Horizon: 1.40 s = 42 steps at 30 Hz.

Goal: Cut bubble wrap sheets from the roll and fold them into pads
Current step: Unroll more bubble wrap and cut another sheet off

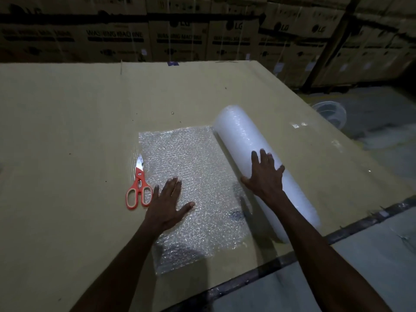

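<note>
Your left hand [167,202] is pressing the limp, light sheet [193,176] flat, fingers spread; your right hand [264,174], fingers splayed, is steadying the soft roll [243,140] beyond it. Scissors [139,188] are lying just left.

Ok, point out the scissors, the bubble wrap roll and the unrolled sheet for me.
scissors [140,185]: head view, on the orange pivot.
bubble wrap roll [238,134]: head view, on its upper side.
unrolled sheet [198,167]: head view, on its flat middle.
</note>
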Motion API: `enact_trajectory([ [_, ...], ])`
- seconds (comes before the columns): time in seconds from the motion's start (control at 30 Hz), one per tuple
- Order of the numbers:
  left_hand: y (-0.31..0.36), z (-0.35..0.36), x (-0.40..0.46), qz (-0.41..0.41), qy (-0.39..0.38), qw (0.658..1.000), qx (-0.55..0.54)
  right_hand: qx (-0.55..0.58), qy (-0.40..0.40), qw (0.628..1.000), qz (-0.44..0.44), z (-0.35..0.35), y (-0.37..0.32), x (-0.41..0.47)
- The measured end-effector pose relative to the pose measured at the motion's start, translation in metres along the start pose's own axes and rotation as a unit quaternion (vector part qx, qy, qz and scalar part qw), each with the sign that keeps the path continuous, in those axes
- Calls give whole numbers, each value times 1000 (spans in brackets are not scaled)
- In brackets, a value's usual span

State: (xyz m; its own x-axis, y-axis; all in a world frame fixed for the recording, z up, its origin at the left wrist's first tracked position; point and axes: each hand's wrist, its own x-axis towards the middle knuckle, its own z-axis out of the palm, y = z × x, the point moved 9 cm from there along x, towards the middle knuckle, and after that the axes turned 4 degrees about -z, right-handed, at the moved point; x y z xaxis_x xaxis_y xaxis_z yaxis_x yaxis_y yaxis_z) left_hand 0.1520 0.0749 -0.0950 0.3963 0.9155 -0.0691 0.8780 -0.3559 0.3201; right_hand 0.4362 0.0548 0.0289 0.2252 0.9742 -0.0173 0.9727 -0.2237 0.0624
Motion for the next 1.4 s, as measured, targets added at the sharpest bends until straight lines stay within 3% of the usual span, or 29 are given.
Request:
enact_trajectory([
  [0.13,-4,0,1,4,2,1000,-10,-3,-19,1000,0,19,5,0],
  [0.37,-4,0,1,2,1,1000,-15,-53,32,998,-8,39,8,-4],
  [0.53,-2,-7,0,3,-2,1000,-29,15,102,994,-42,18,-28,-1],
  [0.67,-17,-36,-10,-16,66,997,-40,121,122,975,-143,11,-101,-8],
  [0.8,-68,-65,-30,-75,109,990,-47,280,62,938,-192,25,-179,-18],
  [0.93,-126,-81,-56,-137,126,982,-25,348,9,917,-194,34,-246,-26],
  [1.13,-188,-73,-91,-196,96,976,-18,291,-23,945,-146,43,-312,-31],
  [1.27,-193,-70,-100,-166,110,980,-10,235,-31,967,-96,52,-324,-32],
  [1.4,-193,-69,-99,-159,115,980,-30,246,-79,965,-44,51,-325,-21],
])
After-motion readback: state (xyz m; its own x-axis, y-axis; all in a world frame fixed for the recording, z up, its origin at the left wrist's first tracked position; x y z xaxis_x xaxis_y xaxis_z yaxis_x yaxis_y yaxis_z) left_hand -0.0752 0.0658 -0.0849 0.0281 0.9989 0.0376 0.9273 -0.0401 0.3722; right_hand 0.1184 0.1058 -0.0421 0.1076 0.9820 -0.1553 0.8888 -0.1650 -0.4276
